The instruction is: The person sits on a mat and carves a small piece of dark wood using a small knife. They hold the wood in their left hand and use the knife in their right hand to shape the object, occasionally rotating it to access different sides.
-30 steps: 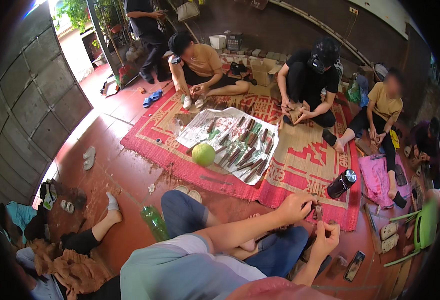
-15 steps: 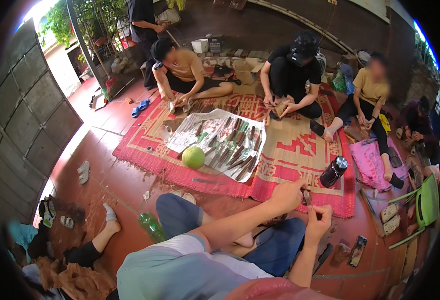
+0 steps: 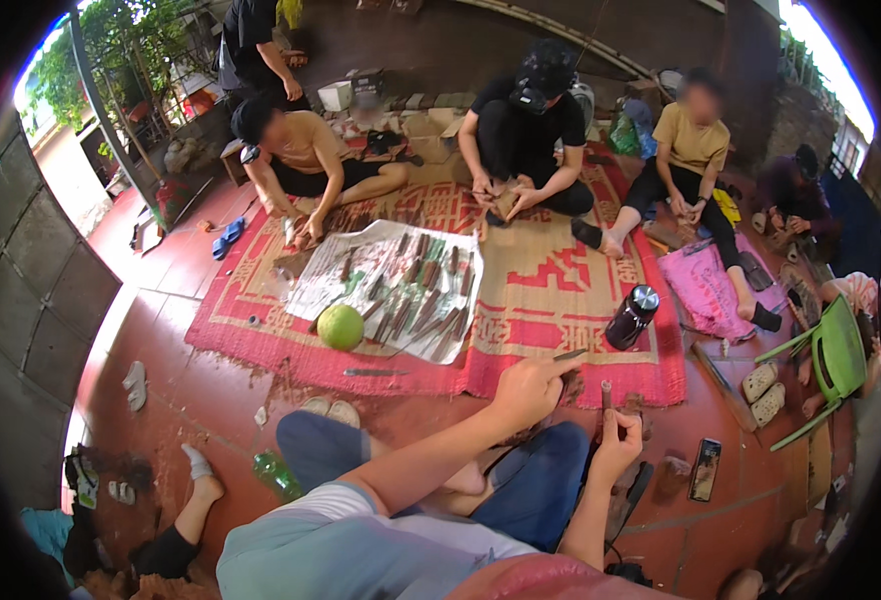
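In front of my bent knees, my left hand (image 3: 529,388) is closed, its fingers pointing right. A small thin knife blade (image 3: 569,355) sticks out beyond those fingers. Just to the right, my right hand (image 3: 618,442) pinches a short brown stick-like piece (image 3: 607,396) upright, its pale top end showing. The blade and the piece are apart. Farther off, a white printed sheet (image 3: 306,292) on the red and tan mat (image 3: 531,330) bears several dark brown carved-looking sticks (image 3: 427,272). A round green fruit (image 3: 341,327) rests at the sheet's near left corner.
A black flask (image 3: 632,317) stands on the mat's right part; a long thin tool (image 3: 376,373) lies near its front edge. Right of me are a phone (image 3: 704,470), cream clogs (image 3: 764,393) and a green chair (image 3: 829,350). Several people sit around the mat, working with their hands.
My hands were close together at the small piece; now they are apart, the left one with the knife blade showing. The whole view has turned somewhat to the right.
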A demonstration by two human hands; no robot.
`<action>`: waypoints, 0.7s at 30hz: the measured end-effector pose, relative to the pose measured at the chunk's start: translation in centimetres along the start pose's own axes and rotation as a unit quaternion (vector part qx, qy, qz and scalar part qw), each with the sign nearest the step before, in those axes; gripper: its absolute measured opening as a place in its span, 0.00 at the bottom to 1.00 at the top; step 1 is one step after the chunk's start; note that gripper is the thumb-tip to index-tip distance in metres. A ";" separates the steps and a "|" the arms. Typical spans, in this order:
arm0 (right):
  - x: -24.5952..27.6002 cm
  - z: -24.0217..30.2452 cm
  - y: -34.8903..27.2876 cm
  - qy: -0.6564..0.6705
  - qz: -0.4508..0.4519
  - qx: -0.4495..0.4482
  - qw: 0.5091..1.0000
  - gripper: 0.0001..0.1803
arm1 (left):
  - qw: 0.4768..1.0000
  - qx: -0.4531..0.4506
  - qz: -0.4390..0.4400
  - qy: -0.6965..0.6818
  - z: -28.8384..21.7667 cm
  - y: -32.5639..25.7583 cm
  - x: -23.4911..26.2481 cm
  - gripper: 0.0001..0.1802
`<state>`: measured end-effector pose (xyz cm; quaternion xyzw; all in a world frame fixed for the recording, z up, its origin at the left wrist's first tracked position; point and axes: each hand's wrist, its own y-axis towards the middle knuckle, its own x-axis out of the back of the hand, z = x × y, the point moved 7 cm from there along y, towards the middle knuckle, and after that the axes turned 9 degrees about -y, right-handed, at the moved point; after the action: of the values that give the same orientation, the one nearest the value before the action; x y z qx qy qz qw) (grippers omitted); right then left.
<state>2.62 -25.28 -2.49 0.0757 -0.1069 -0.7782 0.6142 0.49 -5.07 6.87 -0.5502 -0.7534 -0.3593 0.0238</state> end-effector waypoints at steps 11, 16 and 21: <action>1.0 5.0 -1.6 -0.088 -0.006 0.193 0.977 0.11 | 1.000 0.006 0.017 0.009 0.2 0.4 0.0 0.18; -3.9 9.5 -0.7 -0.128 0.055 0.302 0.943 0.11 | 0.990 0.117 0.029 -0.074 3.1 0.3 -0.9 0.15; 0.0 6.2 -1.6 -0.073 -0.010 0.211 0.975 0.12 | 0.996 0.076 0.037 -0.015 2.2 0.2 0.3 0.18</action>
<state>-0.39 -24.48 3.10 0.1477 -0.3127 -0.7475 0.5672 1.33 -3.59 5.48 -0.5796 -0.7579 -0.2917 0.0677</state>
